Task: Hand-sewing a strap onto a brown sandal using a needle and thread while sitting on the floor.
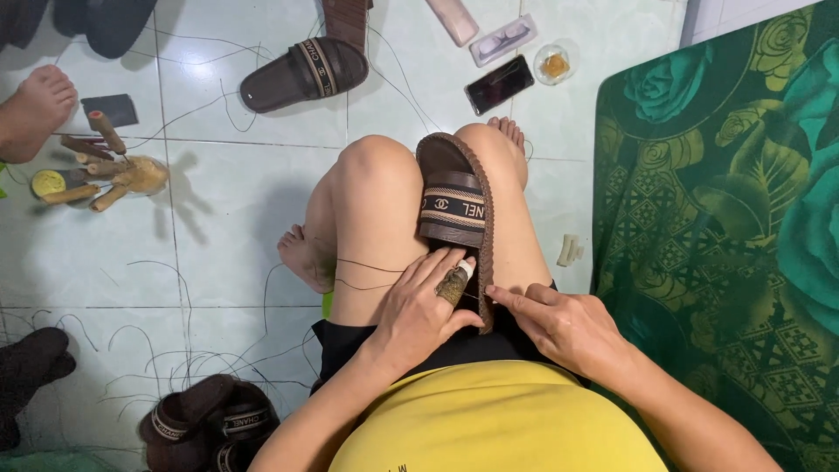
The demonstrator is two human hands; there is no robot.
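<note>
A brown slide sandal point(456, 203) with a striped strap lies along my thighs, heel end toward me. My left hand point(421, 306) presses on its heel, a taped and padded finger resting on the sole edge. My right hand point(559, 323) pinches at the stitched rim of the sandal near the heel, fingers closed as if on a needle or thread, which is too small to make out. Dark threads point(363, 273) run from the sandal across my left thigh.
Another brown sandal point(306, 74) lies on the tiled floor ahead, more sandals point(210, 424) at lower left. Wooden tools point(109, 170) and another person's foot point(31, 109) are at left. A phone point(499, 84), small containers, loose threads, and a green floral mat point(725, 218) at right.
</note>
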